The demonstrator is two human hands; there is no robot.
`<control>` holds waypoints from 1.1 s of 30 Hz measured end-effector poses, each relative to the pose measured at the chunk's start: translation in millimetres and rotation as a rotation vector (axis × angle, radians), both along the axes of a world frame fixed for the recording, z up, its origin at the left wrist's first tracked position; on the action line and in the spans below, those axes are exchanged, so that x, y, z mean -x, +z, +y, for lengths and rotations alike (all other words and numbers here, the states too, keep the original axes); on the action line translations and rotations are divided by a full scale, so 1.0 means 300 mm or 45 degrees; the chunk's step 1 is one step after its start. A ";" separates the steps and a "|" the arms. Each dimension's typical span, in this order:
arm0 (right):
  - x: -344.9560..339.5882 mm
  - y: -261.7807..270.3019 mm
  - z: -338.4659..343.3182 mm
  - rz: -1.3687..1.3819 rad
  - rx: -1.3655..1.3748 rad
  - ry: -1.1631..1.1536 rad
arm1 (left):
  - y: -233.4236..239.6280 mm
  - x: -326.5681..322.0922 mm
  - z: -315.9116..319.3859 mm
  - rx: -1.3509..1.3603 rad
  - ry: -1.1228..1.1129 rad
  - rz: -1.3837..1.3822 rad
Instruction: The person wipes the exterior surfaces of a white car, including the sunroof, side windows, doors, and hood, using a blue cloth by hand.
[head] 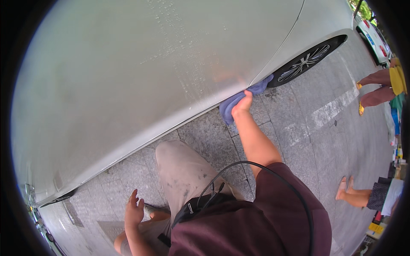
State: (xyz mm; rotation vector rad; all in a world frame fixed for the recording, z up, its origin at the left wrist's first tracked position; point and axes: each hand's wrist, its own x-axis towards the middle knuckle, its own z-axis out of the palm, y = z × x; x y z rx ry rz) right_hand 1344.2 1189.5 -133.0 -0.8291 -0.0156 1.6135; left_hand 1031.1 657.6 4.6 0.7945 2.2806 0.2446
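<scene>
A blue-purple cloth (pixel 229 107) is in my right hand (pixel 242 104), held against the lower sill of a silver car (pixel 128 96). Part of the cloth extends along the car's bottom edge towards the wheel (pixel 304 64); my fingers are partly hidden in it. Water drops (pixel 179 41) dot the car's door panel above. My left hand (pixel 134 206) hangs over the paving beside my bent knee, its fingers apart and nothing in it.
Grey stone paving (pixel 288 134) lies under the car and me. A black cable (pixel 288 185) loops over my right arm from a waist pouch (pixel 189 209). Two people stand at the right, one in yellow shoes (pixel 361 108). A white car (pixel 373 41) is parked at the upper right.
</scene>
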 end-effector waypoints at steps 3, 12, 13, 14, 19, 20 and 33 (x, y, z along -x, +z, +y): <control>0.189 0.005 -0.226 0.070 0.160 0.175 | 0.005 -0.003 0.015 -0.019 -0.099 -0.015; -0.175 -0.011 0.153 0.038 -0.092 0.006 | 0.116 -0.057 0.032 0.072 -0.048 0.069; -0.183 -0.030 0.179 -0.044 -0.058 -0.038 | 0.138 -0.069 0.046 0.105 -0.034 0.024; -0.161 -0.047 0.176 -0.104 -0.002 -0.096 | 0.164 -0.077 0.062 0.128 -0.011 -0.015; 0.200 -0.013 -0.165 -0.016 0.105 0.133 | 0.347 -0.064 0.117 -0.225 -0.144 0.181; 0.275 0.012 -0.255 0.055 0.162 0.198 | 0.379 -0.052 0.123 -0.206 -0.128 0.223; 1.100 -0.018 -1.048 0.469 0.621 1.246 | 0.375 -0.019 -0.008 -0.098 0.219 0.290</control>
